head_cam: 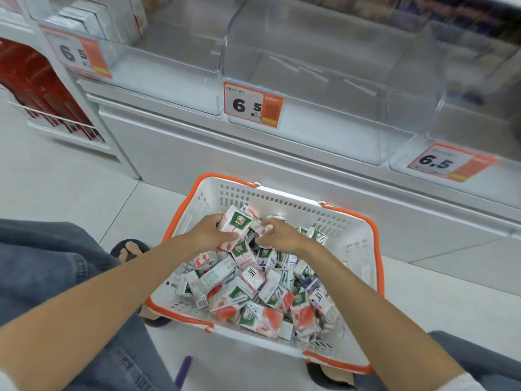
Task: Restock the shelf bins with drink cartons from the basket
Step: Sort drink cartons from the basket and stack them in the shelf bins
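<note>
Pale floor tiles (84, 176) are spread under everything, and a white shelf base (197, 153) is set along them beyond the hands. Three clear shelf bins are carried on that base: a middle bin (310, 80) straight ahead of the hands, a left bin (169, 66) beyond the left hand, with white boxes (93, 21) stacked at its far end, and a right bin (465, 108) beyond the right hand. An orange-and-white price tag (252, 105) reading 6.5 is fixed to the front lip of the middle bin. Red packs (36, 80) are racked far to the left of the left hand. A white basket (282, 201) with an orange rim is set on the floor under both hands, just short of the shelf base, and loose cartons (253, 294) are heaped in it at all angles. Open floor is left on either side of the basket. A drink carton (235, 222) is gripped by the left hand (208, 232) above the heap at the far end of the basket. The right hand (282, 235) is held just beside it with fingers curled down among the cartons; whether anything is gripped there cannot be told. A denim-clad knee (42, 263) and a sandalled foot (129, 249) are seen left of the left forearm, and a purple stick (183, 371) lies on the floor below it.
</note>
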A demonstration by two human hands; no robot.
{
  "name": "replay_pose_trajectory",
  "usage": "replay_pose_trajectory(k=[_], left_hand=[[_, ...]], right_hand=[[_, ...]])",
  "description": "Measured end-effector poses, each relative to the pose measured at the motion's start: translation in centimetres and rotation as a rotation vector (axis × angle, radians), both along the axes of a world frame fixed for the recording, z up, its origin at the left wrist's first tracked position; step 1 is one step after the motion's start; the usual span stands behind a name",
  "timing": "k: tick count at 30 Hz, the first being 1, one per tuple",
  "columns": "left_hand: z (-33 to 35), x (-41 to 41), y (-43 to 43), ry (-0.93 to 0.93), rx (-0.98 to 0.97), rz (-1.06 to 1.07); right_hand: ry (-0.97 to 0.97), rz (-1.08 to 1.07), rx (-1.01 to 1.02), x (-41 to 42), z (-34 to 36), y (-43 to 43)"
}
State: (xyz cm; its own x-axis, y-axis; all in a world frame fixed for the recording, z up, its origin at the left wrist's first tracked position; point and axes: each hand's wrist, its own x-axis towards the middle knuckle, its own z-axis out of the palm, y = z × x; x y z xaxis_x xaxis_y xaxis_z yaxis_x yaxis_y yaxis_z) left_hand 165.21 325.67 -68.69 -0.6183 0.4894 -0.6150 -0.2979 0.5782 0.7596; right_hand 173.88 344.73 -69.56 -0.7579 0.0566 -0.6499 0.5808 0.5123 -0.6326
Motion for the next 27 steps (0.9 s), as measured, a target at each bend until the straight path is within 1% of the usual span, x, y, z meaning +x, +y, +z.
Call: replay_pose_trajectory(k=[1, 3, 6, 8, 10, 13, 16, 19, 21, 23, 25, 27], left_hand=[[-0.1, -0.1, -0.5, -0.030, 0.011, 0.032], [-0.4, -0.1, -1.2, -0.100, 0.031, 0.070], [-0.9, 0.1, -1.7, -0.144, 0.052, 0.089], [-1.3, 0.2, -1.8, -0.141, 0.053, 0.103], [-1.6, 0.3, -1.7, -0.144, 0.043, 0.115], [-1.9, 0.1, -1.5, -0.148, 0.041, 0.110], [-1.8, 0.1, -1.4, -0.160, 0.043, 0.116], [-2.0, 0.1, -1.6, -0.181, 0.034, 0.126], [-1.9, 0.0, -1.6, -0.198, 0.041, 0.154], [-1.8, -0.2, -1.6, -0.196, 0.042, 0.181], [-1.4, -0.5, -1.5, -0.204, 0.034, 0.209], [-0.8, -1.1, -1.2, -0.288, 0.075, 0.223]], right_hand=[[-0.120, 0.065, 0.072, 0.6, -1.1, -0.3], [-0.288, 0.140, 0.117, 1.4, -3.0, -1.5], [-0.277, 0.198, 0.179, 1.0, -4.4, -3.1], [-0.329, 0.249, 0.191, 0.5, -4.7, -3.3], [-0.401, 0.245, 0.104, 0.3, -4.7, -2.8], [-0.406, 0.233, -0.131, 1.1, -5.4, -1.6], [-0.424, 0.138, -0.201, 1.9, -6.2, -0.8], [-0.336, 0.101, -0.140, 1.9, -6.6, -0.8], [-0.231, 0.075, -0.096, 1.8, -6.2, -0.8], [-0.053, 0.007, -0.081, 1.3, -4.8, -0.8], [0.186, -0.069, -0.025, 0.4, -2.6, -1.1], [0.415, -0.073, 0.067, -0.8, -0.2, -1.9]])
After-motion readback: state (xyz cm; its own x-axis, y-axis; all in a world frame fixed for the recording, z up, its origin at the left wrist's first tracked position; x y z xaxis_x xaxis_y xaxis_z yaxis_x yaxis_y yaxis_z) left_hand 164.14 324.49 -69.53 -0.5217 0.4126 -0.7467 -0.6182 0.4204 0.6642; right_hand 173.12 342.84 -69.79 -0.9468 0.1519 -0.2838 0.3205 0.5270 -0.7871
